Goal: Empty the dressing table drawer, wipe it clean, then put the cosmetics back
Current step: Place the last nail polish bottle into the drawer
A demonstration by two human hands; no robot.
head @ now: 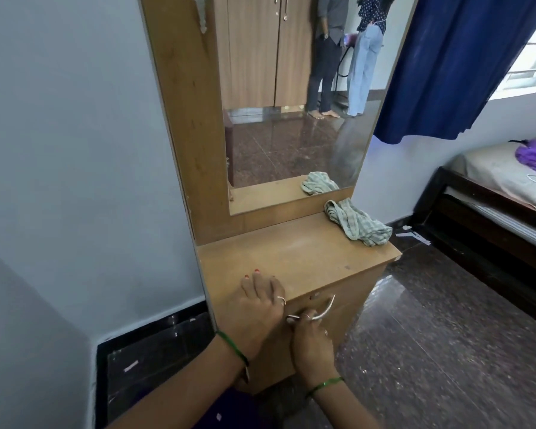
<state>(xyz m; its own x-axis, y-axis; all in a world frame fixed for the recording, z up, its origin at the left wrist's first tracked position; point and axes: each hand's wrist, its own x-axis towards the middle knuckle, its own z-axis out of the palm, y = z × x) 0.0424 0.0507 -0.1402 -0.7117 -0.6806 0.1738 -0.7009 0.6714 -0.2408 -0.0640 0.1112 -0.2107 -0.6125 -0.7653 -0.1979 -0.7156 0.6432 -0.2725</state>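
Note:
A light wooden dressing table (300, 252) with a tall mirror (291, 119) stands against the wall. Its drawer front (338, 308) is shut and carries a curved metal handle (325, 311). My right hand (313, 345) grips that handle from below, fingers curled round it. My left hand (257, 308) rests flat on the front left edge of the tabletop, fingers straight. A crumpled pale green checked cloth (358, 222) lies at the back right of the top. No cosmetics are in sight.
A grey wall (75, 150) closes in the left side. Dark polished floor (446, 335) spreads to the right, with a bed (502, 187) and a blue curtain (458, 66) beyond. The mirror reflects two standing people and a wardrobe.

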